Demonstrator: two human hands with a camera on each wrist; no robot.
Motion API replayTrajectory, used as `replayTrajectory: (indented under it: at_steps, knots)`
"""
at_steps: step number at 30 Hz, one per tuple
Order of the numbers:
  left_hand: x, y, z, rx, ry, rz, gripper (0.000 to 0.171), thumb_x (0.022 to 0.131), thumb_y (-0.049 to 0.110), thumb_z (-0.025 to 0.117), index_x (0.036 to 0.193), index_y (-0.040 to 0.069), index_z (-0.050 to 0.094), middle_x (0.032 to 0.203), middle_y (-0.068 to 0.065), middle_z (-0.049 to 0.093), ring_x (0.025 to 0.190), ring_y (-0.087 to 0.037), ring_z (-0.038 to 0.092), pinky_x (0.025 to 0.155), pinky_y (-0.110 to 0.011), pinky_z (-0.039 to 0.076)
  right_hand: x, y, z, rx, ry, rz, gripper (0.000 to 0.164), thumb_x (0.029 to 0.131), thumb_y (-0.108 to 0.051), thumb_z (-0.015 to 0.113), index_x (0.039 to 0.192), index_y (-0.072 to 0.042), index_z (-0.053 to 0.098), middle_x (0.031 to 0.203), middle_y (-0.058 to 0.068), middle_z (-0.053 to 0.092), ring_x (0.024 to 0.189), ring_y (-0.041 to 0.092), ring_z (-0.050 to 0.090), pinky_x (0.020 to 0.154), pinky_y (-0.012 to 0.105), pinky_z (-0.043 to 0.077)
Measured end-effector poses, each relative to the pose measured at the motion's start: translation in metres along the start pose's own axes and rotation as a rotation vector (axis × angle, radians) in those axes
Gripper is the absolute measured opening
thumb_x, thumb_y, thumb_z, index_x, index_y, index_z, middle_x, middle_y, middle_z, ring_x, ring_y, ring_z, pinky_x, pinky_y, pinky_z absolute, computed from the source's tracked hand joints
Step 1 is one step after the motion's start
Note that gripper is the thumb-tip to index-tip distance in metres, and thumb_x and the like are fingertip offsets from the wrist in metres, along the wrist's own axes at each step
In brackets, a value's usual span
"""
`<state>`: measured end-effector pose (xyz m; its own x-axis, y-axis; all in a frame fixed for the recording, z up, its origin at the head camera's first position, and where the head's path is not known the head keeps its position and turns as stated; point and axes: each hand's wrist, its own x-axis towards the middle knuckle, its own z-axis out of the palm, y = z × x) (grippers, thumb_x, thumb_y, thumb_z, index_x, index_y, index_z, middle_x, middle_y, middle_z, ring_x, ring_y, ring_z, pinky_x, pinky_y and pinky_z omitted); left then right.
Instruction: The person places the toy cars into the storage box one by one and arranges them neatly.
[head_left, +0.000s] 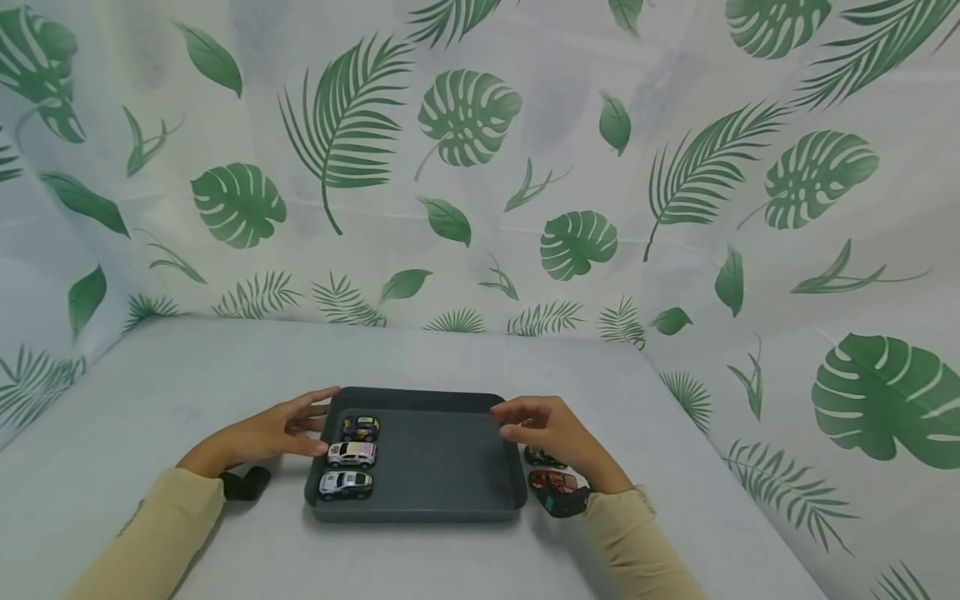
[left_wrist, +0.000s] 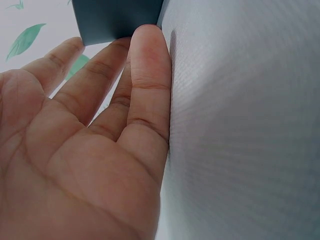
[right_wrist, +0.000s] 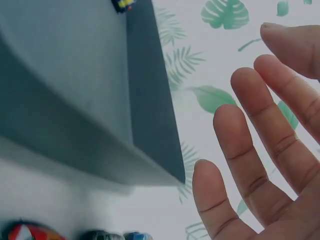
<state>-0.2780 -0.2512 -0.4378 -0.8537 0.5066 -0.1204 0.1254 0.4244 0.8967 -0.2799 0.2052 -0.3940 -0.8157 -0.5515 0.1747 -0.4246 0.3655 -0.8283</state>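
Observation:
A dark grey tray [head_left: 427, 467] lies on the table. Along its left side sit three toy cars: a dark blue and yellow one [head_left: 361, 428], a white one with a pinkish checked roof [head_left: 352, 454] and a white and black one [head_left: 346, 484]. My left hand [head_left: 288, 425] is at the tray's left side, its fairly straight fingers touching the outer wall [left_wrist: 117, 20]. Over the tray's right edge hovers my right hand [head_left: 543, 425], fingers loosely bent and holding nothing; the right wrist view shows them apart from the tray.
To the right of the tray, partly under my right arm, stand a red toy car [head_left: 553, 481] and a dark one [head_left: 543, 456]. A bluish toy car [right_wrist: 138, 235] shows at the right wrist view's lower edge. A leaf-patterned cloth [head_left: 480, 208] hangs behind the white table [head_left: 420, 358].

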Motion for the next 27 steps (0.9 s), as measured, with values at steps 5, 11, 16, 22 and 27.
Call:
replayTrajectory:
  at_steps: [5,11,16,22,27]
  knots:
    - [0.000,0.000,0.000,-0.007,-0.007,0.009,0.105,0.097,0.030,0.083,0.173,0.003,0.015,0.167,-0.042,0.027,0.147,-0.058,0.042,0.112,-0.070,0.043,-0.002,0.004,-0.006,-0.033,0.025,0.018,0.036,0.103,-0.011,0.074,0.133,0.009,0.071,0.127,0.024,0.074,0.104,0.018,0.072,0.088,0.031,0.059]
    - [0.000,0.001,0.000,-0.004,-0.004,0.003,0.105,0.097,0.030,0.083,0.173,0.003,0.016,0.166,-0.042,0.028,0.146,-0.057,0.043,0.111,-0.069,0.044,-0.003,0.010,-0.012,-0.078,0.048,0.039,0.032,0.103,-0.008,0.072,0.131,0.009,0.072,0.126,0.024,0.074,0.105,0.021,0.071,0.090,0.032,0.057]
    - [0.000,0.001,0.001,0.011,-0.002,0.011,0.106,0.096,0.030,0.084,0.172,0.003,0.016,0.166,-0.043,0.028,0.146,-0.058,0.042,0.111,-0.069,0.044,-0.005,0.014,-0.020,-0.089,0.061,0.090,0.033,0.103,-0.008,0.073,0.131,0.009,0.072,0.127,0.026,0.073,0.108,0.027,0.070,0.091,0.033,0.058]
    - [-0.001,0.001,0.000,0.006,-0.002,0.011,0.106,0.096,0.029,0.084,0.172,0.003,0.016,0.166,-0.043,0.028,0.146,-0.059,0.042,0.111,-0.069,0.044,-0.004,0.020,-0.031,-0.129,0.067,0.103,0.033,0.103,-0.006,0.074,0.132,0.009,0.071,0.129,0.029,0.071,0.109,0.028,0.070,0.092,0.036,0.058]
    - [0.000,0.001,0.000,-0.005,-0.009,0.014,0.105,0.097,0.028,0.084,0.172,0.003,0.015,0.166,-0.043,0.027,0.147,-0.060,0.041,0.111,-0.069,0.044,-0.005,0.025,-0.038,-0.153,0.073,0.127,0.033,0.103,-0.006,0.073,0.131,0.009,0.072,0.128,0.025,0.073,0.113,0.031,0.069,0.094,0.040,0.057]
